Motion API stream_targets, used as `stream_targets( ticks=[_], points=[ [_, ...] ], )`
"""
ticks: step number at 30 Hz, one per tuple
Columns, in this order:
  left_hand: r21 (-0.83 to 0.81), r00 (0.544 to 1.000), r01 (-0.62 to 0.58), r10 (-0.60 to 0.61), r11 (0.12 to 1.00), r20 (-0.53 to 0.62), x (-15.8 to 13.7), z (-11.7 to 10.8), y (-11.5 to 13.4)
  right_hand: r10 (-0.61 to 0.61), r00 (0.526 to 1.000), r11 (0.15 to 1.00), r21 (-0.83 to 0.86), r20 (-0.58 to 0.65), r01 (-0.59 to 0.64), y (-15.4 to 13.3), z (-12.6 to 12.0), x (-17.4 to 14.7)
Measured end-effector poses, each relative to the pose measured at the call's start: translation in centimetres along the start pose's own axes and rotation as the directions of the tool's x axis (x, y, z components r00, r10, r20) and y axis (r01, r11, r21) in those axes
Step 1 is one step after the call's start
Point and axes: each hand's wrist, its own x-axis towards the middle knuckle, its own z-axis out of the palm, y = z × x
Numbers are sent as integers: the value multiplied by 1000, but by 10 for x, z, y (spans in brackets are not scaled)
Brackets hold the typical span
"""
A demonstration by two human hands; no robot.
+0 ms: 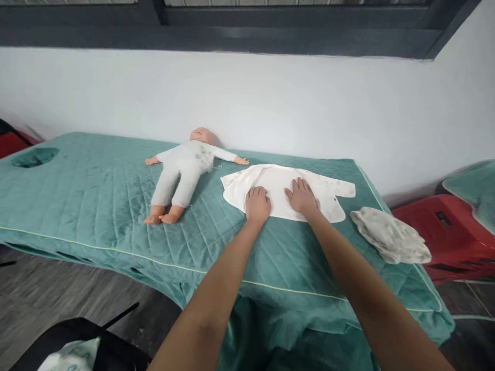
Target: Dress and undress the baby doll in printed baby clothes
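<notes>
A white baby shirt (279, 196) lies spread on the green quilted cover, its right sleeve stretched out and its left part folded over. My left hand (258, 206) rests palm down on the shirt's left part near the lower edge, fingers close together and slightly bent. On its middle right my right hand (302, 198) lies flat with the fingers apart. Left of the shirt, a baby doll (183, 162) in a white suit lies on its back, arms spread and feet bare. A crumpled, pale patterned cloth (390, 236) sits to the right of the shirt.
The bed's green cover (96, 206) has a round hole (35, 157) at the far left. A white wall (232, 98) runs behind. Red plastic stools (444, 226) stand at the right end. A black chair (73, 335) bearing a white patterned item is at the lower left.
</notes>
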Motion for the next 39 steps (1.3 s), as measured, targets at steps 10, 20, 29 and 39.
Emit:
stream_targets(
  ticks=[10, 20, 29, 39],
  points=[
    [146, 974, -14, -19, 989, 227, -7, -9, 11, -74, 997, 994, -83, 13, 75, -4, -7, -39],
    [166, 952, -89, 35, 982, 303, -22, -25, 16, -175, 953, 984, -88, -246, 157, -1, -19, -92],
    [161, 944, -115, 57, 980, 326, -27, -27, 14, -69, 977, 985, -166, -200, 36, -8, -28, -108],
    [106, 960, -90, 57, 990, 275, -27, -20, 11, -30, 980, 986, -168, -198, -4, -10, -28, -107]
  ],
)
